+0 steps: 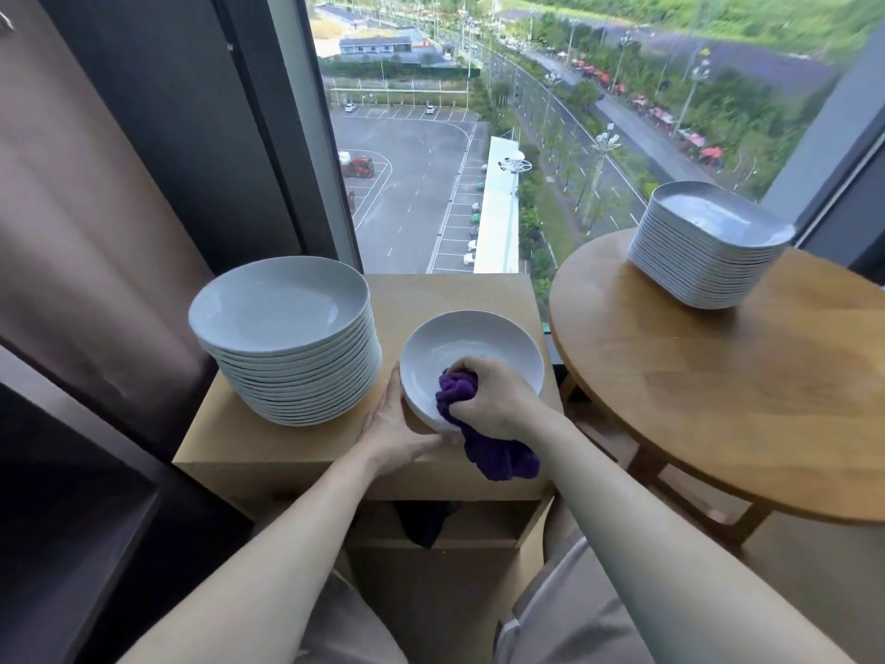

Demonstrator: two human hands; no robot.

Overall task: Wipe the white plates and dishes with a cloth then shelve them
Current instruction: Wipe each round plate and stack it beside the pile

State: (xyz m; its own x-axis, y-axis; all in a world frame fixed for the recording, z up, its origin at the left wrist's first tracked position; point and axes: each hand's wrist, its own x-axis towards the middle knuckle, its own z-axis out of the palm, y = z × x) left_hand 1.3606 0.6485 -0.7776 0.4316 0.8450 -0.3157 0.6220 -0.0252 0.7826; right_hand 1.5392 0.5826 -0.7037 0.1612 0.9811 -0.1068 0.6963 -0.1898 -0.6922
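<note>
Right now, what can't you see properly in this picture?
Head view: near rim of the bowl, covered by the right hand and purple cloth.
Head view: fingertips of the left hand, tucked under the bowl and cloth.
Head view: how many bowls sit beneath it; the hands hide that.
Head view: space under the box, dark and blocked by the arms.

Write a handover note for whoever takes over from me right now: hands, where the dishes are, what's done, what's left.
Left hand holds the near-left rim of the deep plate on the wooden cabinet. Right hand grips the purple cloth, pressed inside that plate; wiping is under way.
A tall stack of round plates stands left of it on the cabinet; a stack of rectangular dishes stands on the round table to the right.
Which stack is already wiped cannot be told. Left: finish this plate, the rest, then shelve everything.
</note>
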